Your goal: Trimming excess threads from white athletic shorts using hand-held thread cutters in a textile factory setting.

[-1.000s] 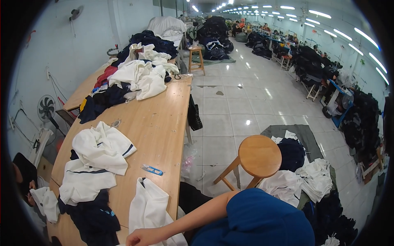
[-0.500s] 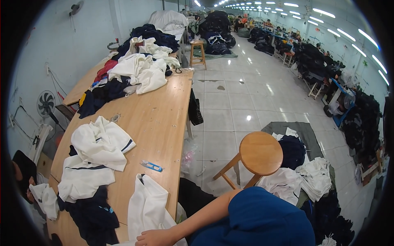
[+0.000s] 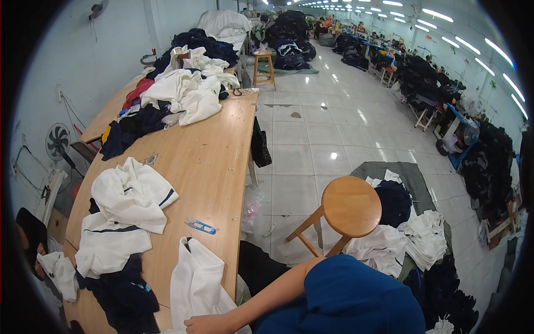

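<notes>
My right hand (image 3: pixel 210 324) comes in at the lower edge, its bare forearm reaching left out of a blue sleeve (image 3: pixel 356 298). Its fingers are curled down on a white garment (image 3: pixel 194 273) with a dark trim, at the table's near edge; the fingertips are partly cut off by the picture's rim. My left hand is out of the picture. Beyond the garment lies a pair of blue thread snips (image 3: pixel 201 226). To the left are a crumpled white garment (image 3: pixel 130 192) with dark stripes and a navy garment (image 3: pixel 123 295).
The wooden table (image 3: pixel 206 161) bears a heap of white and navy clothes (image 3: pixel 183 92) farther back. A round wooden stool (image 3: pixel 351 206) stands on the right, near white garments (image 3: pixel 425 236) on a floor sheet. At far left, another person's hand (image 3: pixel 40 269) is beside white cloth.
The whole view has shifted slightly, so things sit a little farther left. My right hand remains on the white garment, with its fingers drawn in slightly more.
</notes>
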### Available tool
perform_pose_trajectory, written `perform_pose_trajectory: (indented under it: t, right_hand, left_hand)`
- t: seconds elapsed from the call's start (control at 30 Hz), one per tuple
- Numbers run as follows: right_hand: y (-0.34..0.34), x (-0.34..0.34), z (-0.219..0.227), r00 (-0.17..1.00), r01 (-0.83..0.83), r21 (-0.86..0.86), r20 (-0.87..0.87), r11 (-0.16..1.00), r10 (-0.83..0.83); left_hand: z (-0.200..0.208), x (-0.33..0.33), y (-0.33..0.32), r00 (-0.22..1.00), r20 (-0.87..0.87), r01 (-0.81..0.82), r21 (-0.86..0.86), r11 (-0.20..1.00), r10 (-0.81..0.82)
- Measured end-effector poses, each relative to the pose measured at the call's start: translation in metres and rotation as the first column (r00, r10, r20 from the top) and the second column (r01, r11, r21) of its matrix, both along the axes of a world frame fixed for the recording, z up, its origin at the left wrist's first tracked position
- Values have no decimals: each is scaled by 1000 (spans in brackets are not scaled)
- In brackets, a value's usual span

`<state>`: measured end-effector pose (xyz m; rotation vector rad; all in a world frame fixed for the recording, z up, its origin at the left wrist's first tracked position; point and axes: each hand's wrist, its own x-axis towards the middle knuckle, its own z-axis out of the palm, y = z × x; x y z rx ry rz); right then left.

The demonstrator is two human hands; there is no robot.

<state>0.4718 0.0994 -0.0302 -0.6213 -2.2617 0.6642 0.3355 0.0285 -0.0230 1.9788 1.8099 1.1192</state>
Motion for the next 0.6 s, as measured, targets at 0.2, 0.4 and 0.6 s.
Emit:
perform_pose_trajectory:
  t: [0.2, 0.4, 0.6]
  right_hand:
    - [5, 9, -1, 998, 56, -47, 37, 997, -54]
    - [10, 10, -35, 973, 129, 160, -209, 979, -94]
    - [-2, 12, -36, 911, 61, -139, -398, 988, -112]
  left_hand:
    - [3, 3, 1, 1000, 1, 2, -15, 1000, -2]
    - [4, 0, 7, 856, 506, 142, -430, 891, 107]
    - [-3, -11, 12, 559, 764, 287, -543, 789, 322]
